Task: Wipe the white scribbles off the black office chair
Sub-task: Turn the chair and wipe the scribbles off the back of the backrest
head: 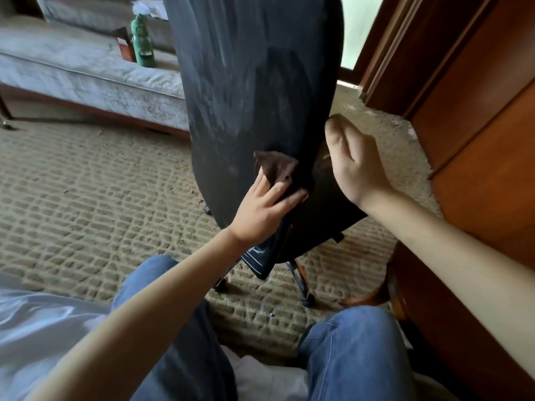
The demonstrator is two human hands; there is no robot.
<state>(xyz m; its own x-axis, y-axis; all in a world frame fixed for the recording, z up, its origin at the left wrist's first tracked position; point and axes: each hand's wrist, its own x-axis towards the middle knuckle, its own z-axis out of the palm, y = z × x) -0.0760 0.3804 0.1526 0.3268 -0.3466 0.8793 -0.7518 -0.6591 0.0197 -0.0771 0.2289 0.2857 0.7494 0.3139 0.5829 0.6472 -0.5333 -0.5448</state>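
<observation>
Chair: black office chair [254,82], seen from behind, upright on its wheeled base, directly ahead of the seated person and between sofa and cabinet.
Backrest surface: pale white smears [220,53] run over most of the upper and left area; a darker patch sits at centre right.
Scribbles: thin white lines [256,253] visible on the lowest dark panel, just below the left wrist.
Cloth: dark brown [276,167], bunched, lying against the lower backrest with one corner standing up above the fingers.
Left hand: [260,212] laid over the cloth, fingers spread and fairly straight, pressing it to the backrest; thumb on the cloth's left side.
Right hand: [356,166] clasps the backrest's right edge at about the cloth's height; thumb lies forward on the near face, fingers wrap round the edge and are hidden behind it.
Base: chrome legs [301,285] with a black caster [308,301] resting on the carpet.
Floor: tan patterned carpet [86,198]; faint white marks near the caster.
Left background: grey sofa [72,68] with a green bottle [142,41] standing on its seat.
Right side: red-brown wooden cabinet [477,140], near the chair and not touching it.
Foreground: knees in blue jeans [353,357], both forearms bare.
</observation>
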